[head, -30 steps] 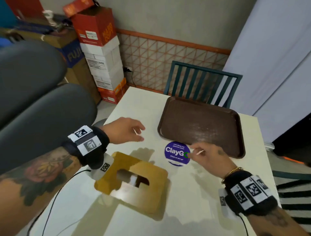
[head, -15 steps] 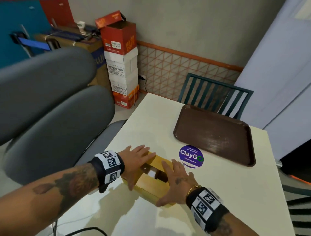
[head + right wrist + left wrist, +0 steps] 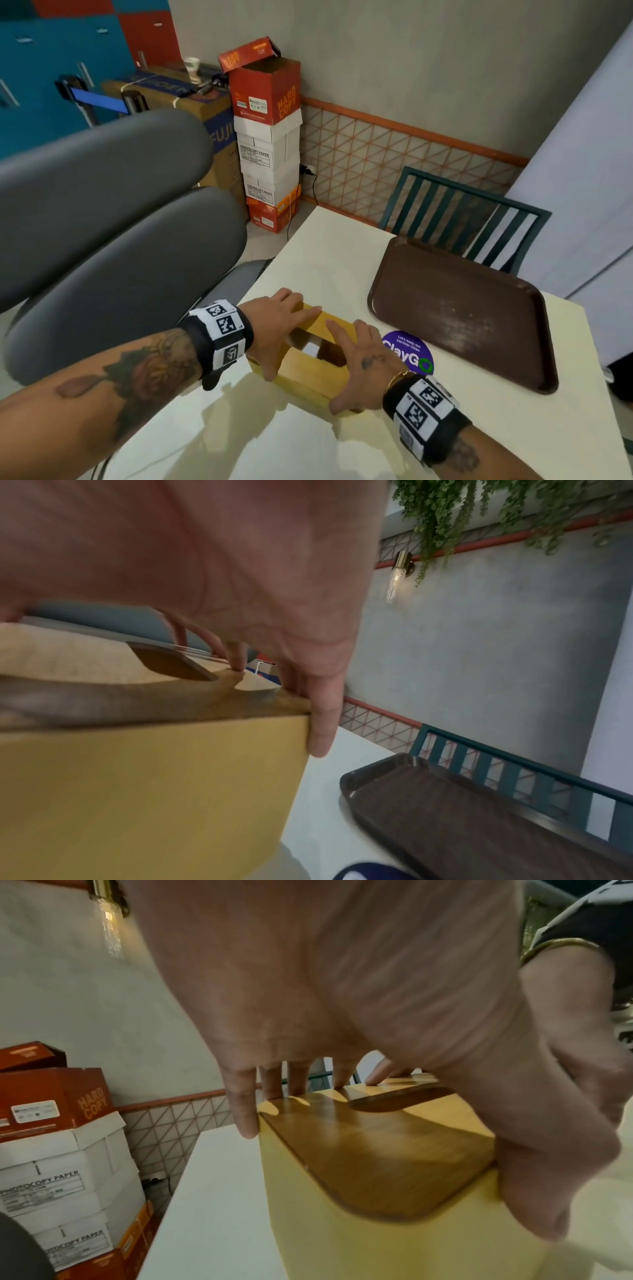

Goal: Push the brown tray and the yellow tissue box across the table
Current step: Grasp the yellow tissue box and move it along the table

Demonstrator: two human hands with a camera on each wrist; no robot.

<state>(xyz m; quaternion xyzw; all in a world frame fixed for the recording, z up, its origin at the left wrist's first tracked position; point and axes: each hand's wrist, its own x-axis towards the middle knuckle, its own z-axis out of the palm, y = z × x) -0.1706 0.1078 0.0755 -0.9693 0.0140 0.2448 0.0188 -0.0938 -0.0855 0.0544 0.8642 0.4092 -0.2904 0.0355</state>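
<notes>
The yellow tissue box (image 3: pixel 308 373) with a wooden slotted lid stands on the white table (image 3: pixel 329 246), near its front left. My left hand (image 3: pixel 279 325) lies flat on the box's left half, fingers straight across the lid and thumb down the near face. My right hand (image 3: pixel 356 359) lies the same way on the right half. In the left wrist view the fingers (image 3: pixel 243 1112) reach the lid's far edge of the box (image 3: pixel 377 1245). The brown tray (image 3: pixel 455 308) lies empty at the far right, apart from both hands; the right wrist view shows this tray (image 3: pixel 479 818) beside the box (image 3: pixel 154 791).
A round purple sticker (image 3: pixel 409 349) sits on the table between box and tray. A teal slatted chair (image 3: pixel 462 212) stands behind the tray at the far edge. A grey office chair (image 3: pixel 102 240) crowds the left side, with stacked paper boxes (image 3: pixel 267 147) by the wall.
A second ago both hands hovered beyond the box, near the sticker and tray. They drew back and came down flat on the tissue box, and they stay there now.
</notes>
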